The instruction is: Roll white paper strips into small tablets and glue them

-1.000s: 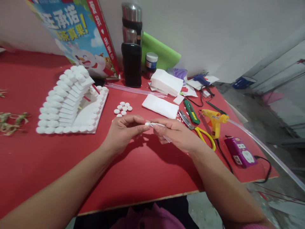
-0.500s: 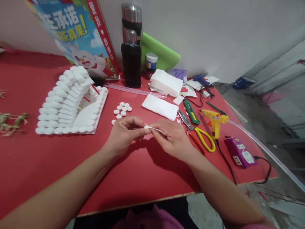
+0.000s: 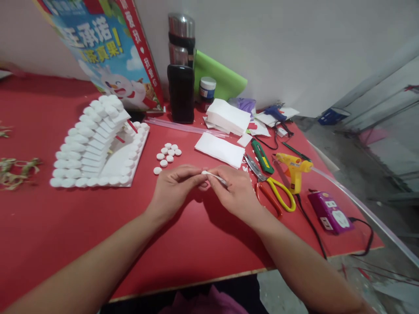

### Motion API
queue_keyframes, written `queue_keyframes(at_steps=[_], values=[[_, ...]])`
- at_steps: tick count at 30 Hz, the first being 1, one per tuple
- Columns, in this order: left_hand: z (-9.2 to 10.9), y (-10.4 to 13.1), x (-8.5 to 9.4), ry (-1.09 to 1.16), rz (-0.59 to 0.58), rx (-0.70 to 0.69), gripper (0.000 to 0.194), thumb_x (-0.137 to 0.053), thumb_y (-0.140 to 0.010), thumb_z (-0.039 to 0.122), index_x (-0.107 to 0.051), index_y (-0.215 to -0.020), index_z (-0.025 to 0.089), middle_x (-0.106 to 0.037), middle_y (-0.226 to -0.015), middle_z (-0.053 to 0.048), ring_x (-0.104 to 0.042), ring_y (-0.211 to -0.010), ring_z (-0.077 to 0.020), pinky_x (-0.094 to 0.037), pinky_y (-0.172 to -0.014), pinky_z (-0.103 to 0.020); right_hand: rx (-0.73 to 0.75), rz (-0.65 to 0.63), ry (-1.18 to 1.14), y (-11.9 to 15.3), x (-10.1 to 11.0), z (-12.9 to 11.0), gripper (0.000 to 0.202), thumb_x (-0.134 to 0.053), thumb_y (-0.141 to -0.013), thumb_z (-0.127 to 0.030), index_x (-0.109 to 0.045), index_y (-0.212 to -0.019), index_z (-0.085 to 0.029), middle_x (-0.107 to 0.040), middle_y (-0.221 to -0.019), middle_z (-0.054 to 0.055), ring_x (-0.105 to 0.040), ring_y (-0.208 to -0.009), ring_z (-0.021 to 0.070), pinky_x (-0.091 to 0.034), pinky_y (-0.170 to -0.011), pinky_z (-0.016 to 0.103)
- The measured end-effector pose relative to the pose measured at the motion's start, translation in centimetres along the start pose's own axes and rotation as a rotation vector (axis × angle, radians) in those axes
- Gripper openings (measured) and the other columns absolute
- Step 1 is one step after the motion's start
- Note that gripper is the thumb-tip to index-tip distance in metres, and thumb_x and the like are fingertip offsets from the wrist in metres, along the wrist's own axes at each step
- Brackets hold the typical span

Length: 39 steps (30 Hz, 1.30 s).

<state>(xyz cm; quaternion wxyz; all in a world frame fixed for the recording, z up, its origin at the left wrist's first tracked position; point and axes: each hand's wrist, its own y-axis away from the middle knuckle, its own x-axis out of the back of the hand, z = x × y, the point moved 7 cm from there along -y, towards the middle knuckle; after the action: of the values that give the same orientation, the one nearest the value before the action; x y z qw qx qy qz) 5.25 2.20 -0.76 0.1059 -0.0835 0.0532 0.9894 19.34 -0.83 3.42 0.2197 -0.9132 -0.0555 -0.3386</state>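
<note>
Over the table's middle, a thin white strip [image 3: 218, 178] with a small thickened end runs between my two hands. My left hand [image 3: 173, 188] pinches at the thickened end with thumb and forefinger. My right hand [image 3: 234, 187] is closed around the strip, its thumb close to the left fingertips; part of the strip is hidden in the palm. Several round white pieces [image 3: 170, 152] lie just beyond my left hand. Farther left stands a white stepped model [image 3: 113, 170] edged with similar rounded pieces.
Right of my hands lie yellow-and-red-handled scissors [image 3: 282, 194], a green cutter [image 3: 262, 156], a yellow glue gun [image 3: 294, 172] and a purple power box [image 3: 331, 213] with cords. White sheets [image 3: 220, 149], a black phone [image 3: 181, 93] and a steel flask [image 3: 181, 26] are behind. A printed board [image 3: 108, 56] leans back left.
My hands still meet around the white strip. The left fingers have shifted slightly and curl more beneath its end. The whole view has tilted a little, so things sit slightly lower.
</note>
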Motion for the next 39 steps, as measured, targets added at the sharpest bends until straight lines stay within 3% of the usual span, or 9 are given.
queue_keyframes(at_steps=[8,11,14,17,20,23,28,35,39], values=[[-0.2,0.0,0.1,0.03,0.028,-0.003,0.013,-0.083,-0.075,0.028,-0.078,-0.081,0.017,-0.075,-0.071,-0.004,-0.069,-0.066,-0.0167,-0.058,-0.065,-0.028,-0.118,-0.032,-0.03,0.0,-0.4,0.9,0.021,-0.056,-0.101,-0.03,-0.07,-0.09,-0.019,-0.074,-0.084,0.008,-0.068,-0.079,0.0219,-0.05,-0.078,0.035],[-0.4,-0.1,0.4,-0.04,0.028,0.017,0.014,-0.08,-0.079,0.03,-0.076,-0.085,0.018,-0.071,-0.065,-0.001,-0.062,-0.054,-0.015,-0.053,-0.053,-0.026,-0.494,-0.211,-0.524,0.2,-1.2,3.2,0.03,-0.059,-0.1,-0.043,-0.067,-0.114,-0.018,-0.075,-0.088,0.009,-0.072,-0.079,0.0237,-0.057,-0.079,0.041],[0.5,-0.2,0.5,-0.148,0.0,-0.095,0.009,-0.078,-0.081,0.027,-0.076,-0.084,0.019,-0.073,-0.073,-0.002,-0.066,-0.064,-0.0158,-0.054,-0.064,-0.027,-0.783,-0.399,-1.135,0.7,-2.8,3.4,0.051,-0.039,-0.107,-0.057,-0.057,-0.131,-0.016,-0.076,-0.096,0.012,-0.075,-0.079,0.0246,-0.06,-0.083,0.048],[1.5,-0.2,0.6,-0.238,-0.014,-0.207,0.005,-0.077,-0.082,0.026,-0.079,-0.082,0.021,-0.077,-0.085,-0.004,-0.07,-0.081,-0.0192,-0.055,-0.081,-0.03,-0.871,-0.605,-1.443,1.1,-4.1,2.6,0.059,-0.02,-0.109,-0.056,-0.061,-0.114,-0.013,-0.075,-0.091,0.013,-0.076,-0.079,0.0249,-0.061,-0.085,0.05],[2.0,-0.1,0.8,-0.286,-0.006,-0.25,0.006,-0.079,-0.082,0.028,-0.08,-0.081,0.022,-0.078,-0.087,-0.004,-0.07,-0.083,-0.0209,-0.054,-0.084,-0.031,-0.894,-0.648,-1.547,1.3,-4.9,2.4,0.052,-0.022,-0.111,-0.048,-0.06,-0.1,-0.015,-0.069,-0.08,0.006,-0.071,-0.072,0.0205,-0.063,-0.078,0.046],[2.1,-0.2,1.0,-0.302,0.014,-0.265,0.007,-0.08,-0.081,0.029,-0.08,-0.08,0.022,-0.078,-0.087,-0.005,-0.07,-0.083,-0.021,-0.054,-0.084,-0.032,-0.85,-0.608,-1.551,1.3,-4.6,2.4,0.038,-0.031,-0.111,-0.039,-0.06,-0.102,-0.017,-0.056,-0.07,-0.002,-0.05,-0.051,0.0105,-0.058,-0.058,0.029],[1.8,-0.4,1.3,-0.266,0.038,-0.229,0.009,-0.082,-0.079,0.03,-0.081,-0.081,0.021,-0.078,-0.085,-0.005,-0.069,-0.08,-0.021,-0.054,-0.08,-0.031,-0.827,-0.545,-1.504,1.2,-3.7,2.2,0.023,-0.047,-0.108,-0.035,-0.06,-0.099,-0.019,-0.031,-0.065,-0.008,-0.019,-0.048,0.0061,-0.024,-0.043,0.013],[1.0,-0.3,1.0,-0.146,0.005,-0.109,0.014,-0.084,-0.078,0.032,-0.082,-0.086,0.021,-0.078,-0.083,-0.004,-0.069,-0.073,-0.0182,-0.055,-0.069,-0.028,-0.695,-0.38,-1.162,0.7,-2.9,2.4,0.042,-0.074,-0.093,-0.041,-0.062,-0.127,-0.019,-0.033,-0.063,-0.01,-0.022,-0.051,0.0065,-0.017,-0.047,0.019],[1.0,-0.2,1.0,-0.111,0.05,-0.076,0.013,-0.085,-0.076,0.031,-0.082,-0.082,0.02,-0.079,-0.082,-0.005,-0.069,-0.075,-0.0187,-0.056,-0.071,-0.029,-0.582,-0.278,-0.811,0.4,-2.2,2.9,0.033,-0.07,-0.094,-0.046,-0.064,-0.113,-0.02,-0.041,-0.055,-0.01,-0.032,-0.049,0.0089,-0.026,-0.049,0.022]])
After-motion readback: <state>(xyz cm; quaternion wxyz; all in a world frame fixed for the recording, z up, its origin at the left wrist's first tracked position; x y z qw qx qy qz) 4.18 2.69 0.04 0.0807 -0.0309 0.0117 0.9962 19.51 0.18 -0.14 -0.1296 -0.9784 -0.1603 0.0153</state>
